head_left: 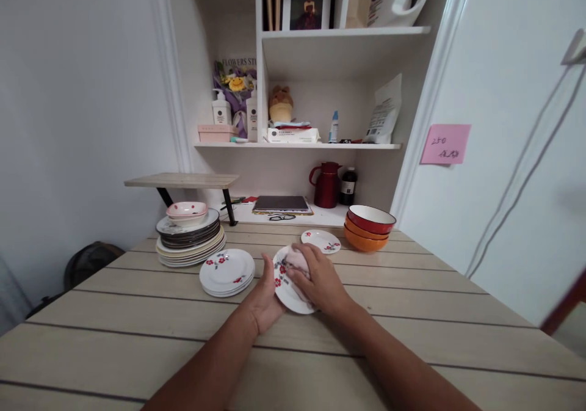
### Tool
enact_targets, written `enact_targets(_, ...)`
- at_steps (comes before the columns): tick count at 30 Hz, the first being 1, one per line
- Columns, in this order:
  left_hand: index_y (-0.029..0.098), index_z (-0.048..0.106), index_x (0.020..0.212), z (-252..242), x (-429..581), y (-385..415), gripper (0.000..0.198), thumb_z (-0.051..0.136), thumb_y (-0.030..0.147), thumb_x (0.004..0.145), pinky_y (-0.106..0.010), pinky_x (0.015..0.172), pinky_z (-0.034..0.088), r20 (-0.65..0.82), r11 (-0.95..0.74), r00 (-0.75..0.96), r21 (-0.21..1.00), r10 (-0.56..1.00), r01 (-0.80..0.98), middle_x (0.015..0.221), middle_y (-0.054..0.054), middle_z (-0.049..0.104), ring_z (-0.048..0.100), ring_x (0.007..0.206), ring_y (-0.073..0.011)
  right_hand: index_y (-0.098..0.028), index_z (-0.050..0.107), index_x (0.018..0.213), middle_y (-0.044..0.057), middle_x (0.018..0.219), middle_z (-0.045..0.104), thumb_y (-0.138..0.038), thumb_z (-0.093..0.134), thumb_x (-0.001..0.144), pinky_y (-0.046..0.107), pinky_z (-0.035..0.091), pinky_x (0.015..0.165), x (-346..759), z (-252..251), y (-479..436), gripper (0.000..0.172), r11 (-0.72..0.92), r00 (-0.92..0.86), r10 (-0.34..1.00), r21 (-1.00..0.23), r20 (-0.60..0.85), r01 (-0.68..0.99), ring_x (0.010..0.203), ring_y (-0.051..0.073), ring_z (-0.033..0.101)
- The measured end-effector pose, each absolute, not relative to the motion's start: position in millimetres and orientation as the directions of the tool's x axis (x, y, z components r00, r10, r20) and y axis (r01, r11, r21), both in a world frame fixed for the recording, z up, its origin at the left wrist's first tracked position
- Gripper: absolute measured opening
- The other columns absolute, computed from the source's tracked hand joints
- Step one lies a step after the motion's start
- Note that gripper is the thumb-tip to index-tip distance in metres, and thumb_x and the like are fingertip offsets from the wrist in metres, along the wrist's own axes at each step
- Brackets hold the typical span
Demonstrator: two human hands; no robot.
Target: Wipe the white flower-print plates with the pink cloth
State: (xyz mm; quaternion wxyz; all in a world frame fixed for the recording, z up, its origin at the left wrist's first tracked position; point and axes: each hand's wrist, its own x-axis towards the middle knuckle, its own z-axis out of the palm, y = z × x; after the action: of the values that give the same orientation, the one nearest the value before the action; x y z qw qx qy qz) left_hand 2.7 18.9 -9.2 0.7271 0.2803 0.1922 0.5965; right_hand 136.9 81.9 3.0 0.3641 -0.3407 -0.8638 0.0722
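Note:
My left hand (265,301) holds a white plate with red flowers (293,295) by its left edge, the thumb up along the rim and the other fingers underneath. On the plate's upper face, my right hand (320,280) presses a pale cloth (297,261), fingers bent over it. Just left of my hands sits a short stack of matching flowered plates (227,272). One more flowered plate (321,240) lies flat behind my right hand.
At the back left, a tall plate stack (190,253) with small bowls (187,211) on top stands by a raised wooden shelf (183,181). Stacked red and orange bowls (368,228) stand back right. Behind are a laptop (281,203), red jug (326,185) and dark bottle (348,186).

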Motion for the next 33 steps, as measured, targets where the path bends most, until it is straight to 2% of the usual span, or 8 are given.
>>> enact_targets(6, 0.019, 0.046, 0.137, -7.7, -2.5, 19.3, 0.081, 0.031, 0.074, 0.08, -0.043, 0.108, 0.031, 0.106, 0.181, 0.31, 0.622, 0.945, -0.762, 0.127, -0.013, 0.061, 0.051, 0.125, -0.026, -0.031, 0.031, 0.145, 0.01, 0.154, 0.028, -0.049, 0.043, 0.091, 0.057, 0.023, 0.108, 133.1, 12.8, 60.2, 0.058, 0.808, -0.595, 0.554, -0.204, 0.582, 0.553, 0.14, 0.032, 0.025)
enact_targets(10, 0.018, 0.045, 0.138, -10.5, 3.4, 18.4, 0.081, 0.029, 0.074, 0.081, -0.043, 0.109, 0.03, 0.049, 0.289, 0.431, 0.673, 0.901, -0.68, 0.13, -0.013, 0.059, 0.048, 0.128, -0.0256, -0.038, 0.025, 0.146, 0.003, 0.157, 0.02, -0.049, 0.038, 0.094, 0.057, 0.018, 0.111, 129.1, 20.9, 52.5, 0.055, 0.859, -0.679, 0.478, -0.138, 0.557, 0.492, 0.144, 0.029, 0.015)
enact_targets(13, 0.018, 0.046, 0.138, -10.3, 8.8, 17.2, 0.082, 0.03, 0.074, 0.08, -0.046, 0.108, 0.031, 0.015, 0.296, 0.417, 0.682, 0.909, -0.669, 0.128, -0.015, 0.06, 0.05, 0.126, -0.0281, -0.039, 0.028, 0.145, 0.002, 0.156, 0.026, -0.045, 0.033, 0.097, 0.057, 0.017, 0.111, 128.5, 24.0, 58.9, 0.049, 0.809, -0.61, 0.545, -0.171, 0.574, 0.562, 0.143, 0.028, 0.019)
enact_targets(19, 0.018, 0.044, 0.138, -4.8, 9.6, 18.0, 0.079, 0.028, 0.071, 0.082, -0.047, 0.108, 0.031, 0.026, 0.256, 0.354, 0.642, 0.935, -0.723, 0.129, -0.017, 0.059, 0.053, 0.123, -0.0288, -0.033, 0.03, 0.146, 0.007, 0.149, 0.037, -0.037, 0.028, 0.098, 0.056, 0.025, 0.108, 140.1, 16.5, 85.6, 0.048, 0.667, -0.46, 0.7, -0.271, 0.546, 0.694, 0.137, 0.027, 0.032)
enact_targets(22, 0.019, 0.044, 0.139, -1.5, 4.2, 18.7, 0.077, 0.03, 0.07, 0.083, -0.046, 0.108, 0.032, 0.084, 0.166, 0.269, 0.602, 0.959, -0.781, 0.129, -0.015, 0.06, 0.053, 0.122, -0.0275, -0.032, 0.029, 0.146, 0.007, 0.152, 0.034, -0.037, 0.032, 0.097, 0.056, 0.024, 0.109, 139.6, 14.2, 79.7, 0.05, 0.715, -0.529, 0.659, -0.227, 0.535, 0.661, 0.14, 0.028, 0.027)
enact_targets(26, 0.021, 0.045, 0.137, 1.6, -2.8, 16.0, 0.075, 0.033, 0.07, 0.082, -0.043, 0.106, 0.035, 0.09, 0.081, 0.164, 0.584, 0.982, -0.808, 0.127, -0.012, 0.062, 0.054, 0.121, -0.0249, -0.038, 0.027, 0.146, 0.003, 0.156, 0.024, -0.042, 0.038, 0.095, 0.059, 0.016, 0.111, 129.4, 18.3, 54.0, 0.053, 0.817, -0.631, 0.533, -0.149, 0.564, 0.557, 0.144, 0.032, 0.012)
enact_targets(30, 0.022, 0.047, 0.136, -2.1, -0.7, 13.7, 0.079, 0.035, 0.074, 0.079, -0.043, 0.106, 0.036, 0.047, 0.215, 0.307, 0.614, 0.951, -0.759, 0.126, -0.012, 0.062, 0.053, 0.122, -0.0254, -0.039, 0.025, 0.146, 0.0, 0.157, 0.022, -0.047, 0.038, 0.094, 0.059, 0.012, 0.113, 122.9, 23.2, 43.9, 0.054, 0.87, -0.686, 0.45, -0.107, 0.572, 0.482, 0.145, 0.03, 0.01)
enact_targets(33, 0.019, 0.05, 0.133, -5.3, 6.4, 13.8, 0.083, 0.034, 0.077, 0.076, -0.047, 0.104, 0.036, -0.006, 0.316, 0.409, 0.646, 0.913, -0.695, 0.124, -0.015, 0.063, 0.054, 0.122, -0.0286, -0.04, 0.028, 0.145, 0.001, 0.157, 0.024, -0.048, 0.036, 0.095, 0.059, 0.015, 0.112, 125.1, 23.6, 55.1, 0.052, 0.83, -0.644, 0.514, -0.14, 0.566, 0.54, 0.145, 0.03, 0.014)
